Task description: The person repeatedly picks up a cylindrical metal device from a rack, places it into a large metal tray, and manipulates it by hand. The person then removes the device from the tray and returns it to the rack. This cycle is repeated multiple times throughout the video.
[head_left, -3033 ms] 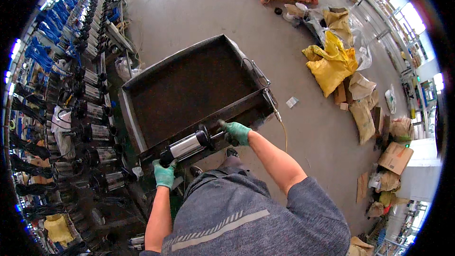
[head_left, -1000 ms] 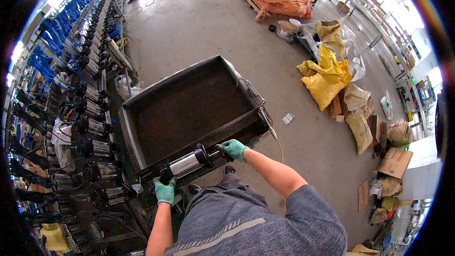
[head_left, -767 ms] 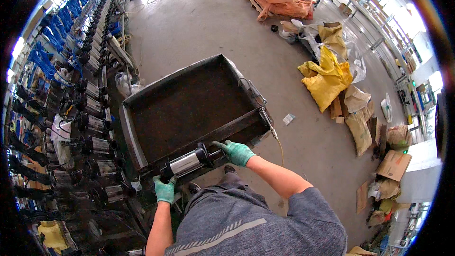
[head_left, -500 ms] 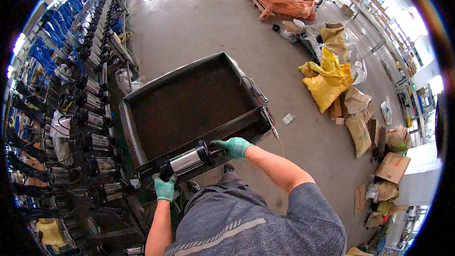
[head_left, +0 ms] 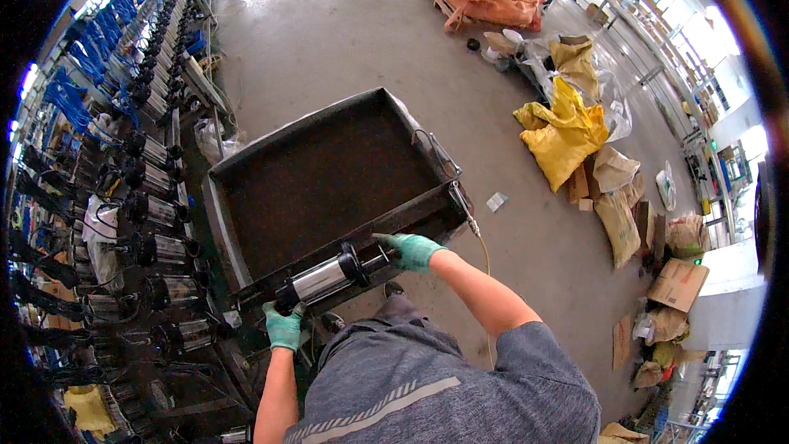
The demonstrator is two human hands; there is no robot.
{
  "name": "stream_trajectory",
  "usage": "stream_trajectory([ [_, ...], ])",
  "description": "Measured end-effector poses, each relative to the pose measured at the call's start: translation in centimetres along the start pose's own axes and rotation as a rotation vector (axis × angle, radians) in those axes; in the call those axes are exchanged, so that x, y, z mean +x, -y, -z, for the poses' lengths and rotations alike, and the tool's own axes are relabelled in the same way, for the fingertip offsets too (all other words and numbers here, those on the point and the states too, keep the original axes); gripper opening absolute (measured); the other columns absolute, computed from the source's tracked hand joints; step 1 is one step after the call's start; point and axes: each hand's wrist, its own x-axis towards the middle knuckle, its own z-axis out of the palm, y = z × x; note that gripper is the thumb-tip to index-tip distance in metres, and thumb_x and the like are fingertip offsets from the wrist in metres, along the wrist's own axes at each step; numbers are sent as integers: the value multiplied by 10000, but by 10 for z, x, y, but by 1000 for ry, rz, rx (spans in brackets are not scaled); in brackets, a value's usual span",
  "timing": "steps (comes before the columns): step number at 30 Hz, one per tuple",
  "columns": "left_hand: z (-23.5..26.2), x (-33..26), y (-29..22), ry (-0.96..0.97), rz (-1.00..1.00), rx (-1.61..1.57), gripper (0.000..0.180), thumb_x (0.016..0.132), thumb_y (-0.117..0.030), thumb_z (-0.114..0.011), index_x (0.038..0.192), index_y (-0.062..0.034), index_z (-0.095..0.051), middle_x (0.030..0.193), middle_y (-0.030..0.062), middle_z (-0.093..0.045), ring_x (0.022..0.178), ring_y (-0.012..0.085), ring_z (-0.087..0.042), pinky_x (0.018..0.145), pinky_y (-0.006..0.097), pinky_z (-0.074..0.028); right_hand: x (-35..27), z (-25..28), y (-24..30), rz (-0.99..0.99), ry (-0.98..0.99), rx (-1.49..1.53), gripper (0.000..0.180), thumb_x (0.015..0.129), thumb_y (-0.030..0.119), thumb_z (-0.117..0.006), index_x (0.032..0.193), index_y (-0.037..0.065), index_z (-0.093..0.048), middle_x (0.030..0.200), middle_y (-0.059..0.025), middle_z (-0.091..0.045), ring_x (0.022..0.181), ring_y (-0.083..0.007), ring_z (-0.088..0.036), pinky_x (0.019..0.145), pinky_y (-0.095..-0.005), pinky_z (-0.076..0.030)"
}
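Both hands, left [head_left: 284,327] and right [head_left: 413,250], still grasp pump [head_left: 329,276] ends at cart [head_left: 246,267] rim; little changed.

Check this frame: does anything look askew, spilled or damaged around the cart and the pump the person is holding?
Nothing stands out at the work itself: the left hand and right hand hold the metal pump level at the rim of the dark cart. The only untidiness is yellow and brown sacks heaped loosely on the floor.
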Motion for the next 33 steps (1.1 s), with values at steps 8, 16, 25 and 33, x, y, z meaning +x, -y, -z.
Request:
stream_trajectory([
  [8,2,-10,-9,12,65,1,679,786,-274,-908,1260,1,-507,1105,138,-672,998,273,-622,870,397,-537,-85,-13,-117,-782,-849,16,553,878,325,-745,1284,11,-540,1100,-223,-694,1067,-424,-653,950,-486,-524],
  [16,-2,0,20,-127,-169,148,676,792,-260,-908,1242,4,-478,1036,136,-674,751,216,-641,642,388,-549,-1,76,-129,-781,-553,179,759,899,399,-718,1408,-50,-379,1219,-315,-665,1186,-489,-619,995,-503,-512],
  [25,9,-1,12,-41,-16,190,689,786,-338,-901,1232,27,-523,1094,182,-707,996,308,-672,906,405,-531,13,43,-68,-392,-400,313,290,987,264,-615,1176,58,-538,988,-205,-688,886,-319,-665,819,-447,-530],
  [33,7,4,1,-8,-18,162,688,769,-310,-922,1213,27,-519,1100,192,-707,999,312,-675,913,400,-528,-2,-14,-2,-566,-165,1125,173,935,193,-553,835,104,-663,741,-17,-570,606,-136,-538,496,-316,-439],
])
